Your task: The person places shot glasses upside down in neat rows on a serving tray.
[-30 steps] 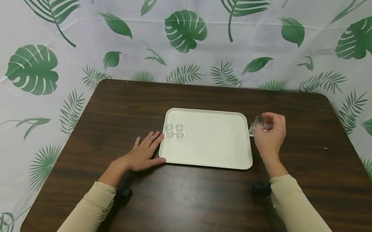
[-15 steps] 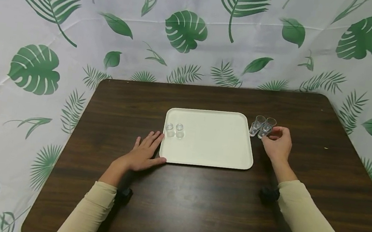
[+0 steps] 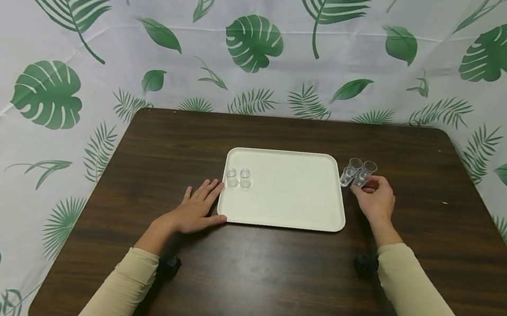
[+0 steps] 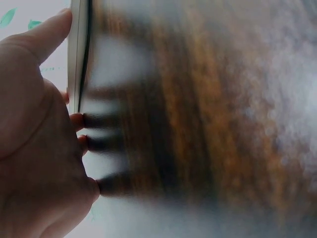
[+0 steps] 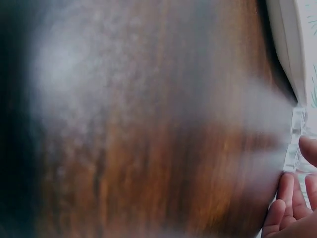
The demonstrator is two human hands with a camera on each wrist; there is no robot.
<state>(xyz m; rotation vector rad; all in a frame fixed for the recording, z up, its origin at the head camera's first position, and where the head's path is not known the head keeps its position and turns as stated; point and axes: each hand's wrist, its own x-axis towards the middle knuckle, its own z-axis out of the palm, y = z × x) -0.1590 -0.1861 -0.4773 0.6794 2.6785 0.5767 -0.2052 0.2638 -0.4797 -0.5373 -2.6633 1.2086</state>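
My left hand (image 3: 195, 212) lies with fingers spread at the left end of a cream tray (image 3: 287, 194). Its thumb and fingertips touch the tray's rim. Two small clear shot glasses (image 3: 245, 179) stand side by side on the tray near that end. Just past the tray's right edge, more clear shot glasses (image 3: 354, 165) stand in two nested stacks, close together on the table. With thumb and fingers, my right hand (image 3: 376, 200) pinches the lower part of the right-hand stack (image 3: 368, 169). In the right wrist view, the thumb and fingers sit around the clear glass bases (image 5: 292, 153).
A dark wood-grain table (image 3: 237, 278) carries everything. Behind it hangs a white cloth (image 3: 189, 64) with green leaf prints. A black wrist camera (image 3: 364, 266) sits under the right wrist, another black camera (image 3: 169, 267) under the left.
My right hand has come down from the tops of the stacks to the right one's lower part, uncovering both stacks. Its thumb has then shifted slightly left. My left hand stays still.
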